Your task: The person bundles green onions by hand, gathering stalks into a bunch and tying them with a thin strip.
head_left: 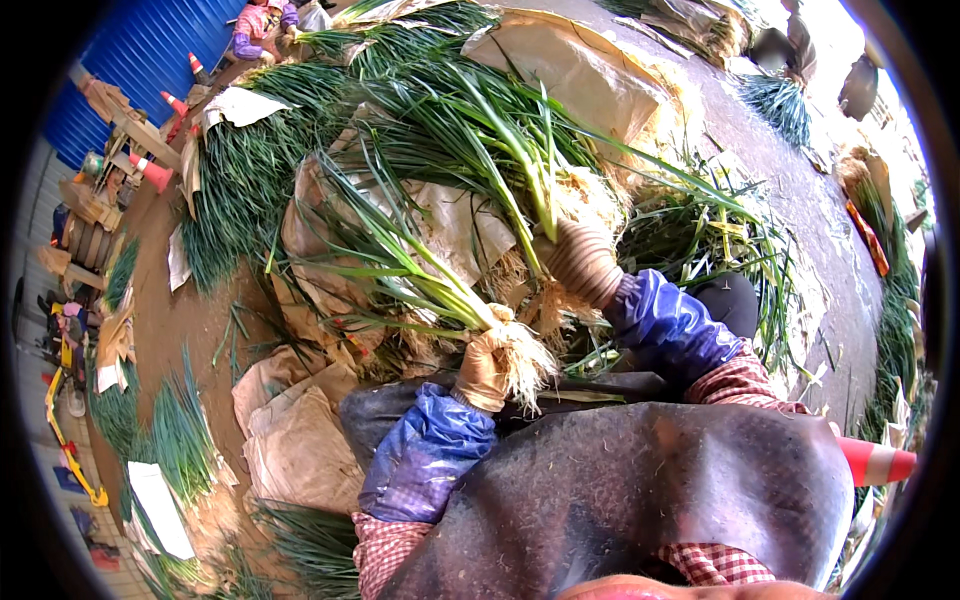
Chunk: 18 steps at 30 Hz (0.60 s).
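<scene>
My left hand (484, 371), in a tan glove, is closed around a bunch of green onions (445, 285). Their pale, stringy roots (524, 362) hang out beside the thumb, and the leaves fan toward the upper left. Farther up and to the right, my right hand (582, 262), in a brownish ribbed glove, grips a few green onion stalks (543, 185) near their lower ends; its fingertips are partly hidden. Past both hands lies a large heap of green onions (430, 105), leaves and roots mixed with sheets of tan sacking (450, 215).
Loose trimmed leaves (725, 235) lie right of my right arm. A dark apron (640, 490) covers my lap. More bundles (240, 190) stand at the left. Traffic cones (872, 462) and stacked wooden pieces (130, 125) are around the edges. Another person (258, 30) sits at the far top left.
</scene>
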Tool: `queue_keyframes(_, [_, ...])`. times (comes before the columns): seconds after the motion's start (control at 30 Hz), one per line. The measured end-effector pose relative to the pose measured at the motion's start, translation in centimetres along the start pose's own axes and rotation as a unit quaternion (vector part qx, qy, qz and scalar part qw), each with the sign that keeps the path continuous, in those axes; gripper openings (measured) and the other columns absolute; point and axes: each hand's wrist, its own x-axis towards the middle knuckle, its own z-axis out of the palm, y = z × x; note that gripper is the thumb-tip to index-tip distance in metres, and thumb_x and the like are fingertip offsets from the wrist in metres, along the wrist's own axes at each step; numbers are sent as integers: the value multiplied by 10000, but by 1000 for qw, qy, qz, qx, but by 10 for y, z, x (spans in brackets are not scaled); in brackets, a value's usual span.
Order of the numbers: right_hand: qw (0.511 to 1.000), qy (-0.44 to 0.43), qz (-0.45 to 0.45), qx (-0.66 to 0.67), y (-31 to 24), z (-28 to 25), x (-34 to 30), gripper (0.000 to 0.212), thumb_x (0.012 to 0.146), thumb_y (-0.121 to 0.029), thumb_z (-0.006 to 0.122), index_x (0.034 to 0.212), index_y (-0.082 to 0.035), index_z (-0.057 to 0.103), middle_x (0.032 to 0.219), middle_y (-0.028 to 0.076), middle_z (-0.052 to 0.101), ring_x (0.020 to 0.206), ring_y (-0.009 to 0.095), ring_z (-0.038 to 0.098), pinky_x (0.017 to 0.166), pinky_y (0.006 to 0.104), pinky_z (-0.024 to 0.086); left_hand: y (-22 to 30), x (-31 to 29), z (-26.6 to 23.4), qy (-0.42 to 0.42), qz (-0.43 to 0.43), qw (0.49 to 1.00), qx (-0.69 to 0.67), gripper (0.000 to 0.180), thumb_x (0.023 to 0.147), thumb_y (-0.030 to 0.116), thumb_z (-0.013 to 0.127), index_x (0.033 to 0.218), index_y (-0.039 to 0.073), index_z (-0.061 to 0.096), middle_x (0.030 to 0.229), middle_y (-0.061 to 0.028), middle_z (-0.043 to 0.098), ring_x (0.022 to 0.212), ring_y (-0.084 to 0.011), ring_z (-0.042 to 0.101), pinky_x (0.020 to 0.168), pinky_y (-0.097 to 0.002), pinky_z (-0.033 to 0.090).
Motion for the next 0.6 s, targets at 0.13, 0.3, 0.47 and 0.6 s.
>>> queue_keyframes(0.13, [989,-102,-83,-64,-56,16,-22,433,905,-409,561,1094,-23,611,826,207,661,784,354,662,693,422,523,-12,0,-1,151,-84,984,37,321,766,14,618,1085,35,597,982,-105,637,805,-264,653,748,-389,573])
queue_keyframes(0.3, [961,51,-160,220,-37,40,-21,462,940,-293,554,1298,-4,515,1222,245,573,1168,348,547,1002,389,418,-13,9,-15,91,-10,996,10,378,770,-25,583,1145,10,569,1058,-107,630,988,-279,620,912,-419,522])
queue_keyframes(0.47, [842,-49,139,519,-2,44,-17,466,900,-306,644,1250,-18,536,1233,136,578,1146,217,523,1013,338,405,-4,5,-4,109,-15,994,-13,282,764,10,600,1046,7,592,905,-77,640,849,-229,635,856,-383,538])
queue_keyframes(0.6, [581,-298,385,652,-20,43,-34,327,878,-285,673,1047,-8,634,983,92,682,861,191,651,812,315,542,-19,13,-38,146,25,989,-8,219,794,73,612,1006,18,597,916,-86,644,858,-227,629,829,-365,529])
